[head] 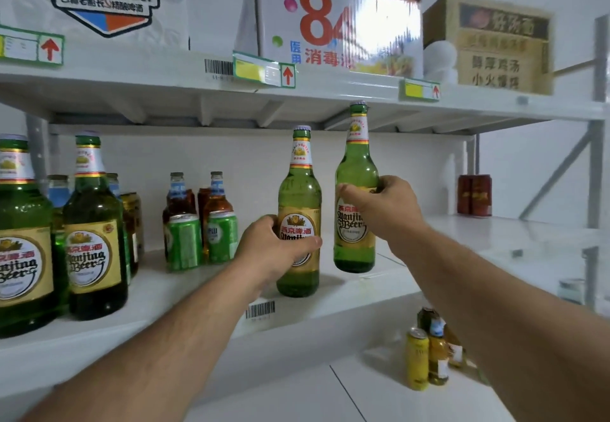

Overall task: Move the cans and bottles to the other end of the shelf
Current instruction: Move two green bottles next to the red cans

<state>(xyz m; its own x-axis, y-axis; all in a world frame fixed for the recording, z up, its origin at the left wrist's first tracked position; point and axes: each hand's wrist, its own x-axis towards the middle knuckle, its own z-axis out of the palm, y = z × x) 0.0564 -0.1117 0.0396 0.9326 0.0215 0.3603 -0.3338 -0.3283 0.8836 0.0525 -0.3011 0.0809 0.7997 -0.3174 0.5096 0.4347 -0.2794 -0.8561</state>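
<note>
My left hand (pixel 274 250) grips a green Yanjing beer bottle (pixel 298 190) around its label; the bottle's base seems to stand on the white shelf (pixel 198 293). My right hand (pixel 386 210) grips a second green Yanjing bottle (pixel 356 164), held a little above the shelf board and to the right of the first. At the left end stand two more green bottles (pixel 94 223), with brown bottles (pixel 214 200) and green cans (pixel 185 240) behind and between. Red cans (pixel 475 195) stand at the shelf's far right end.
The upper shelf (pixel 330 91) hangs close over the held bottle's cap and carries cartons (pixel 330 25). On the shelf below, a yellow can (pixel 417 359) and small bottles stand at the lower right. A grey upright post (pixel 594 157) bounds the right end.
</note>
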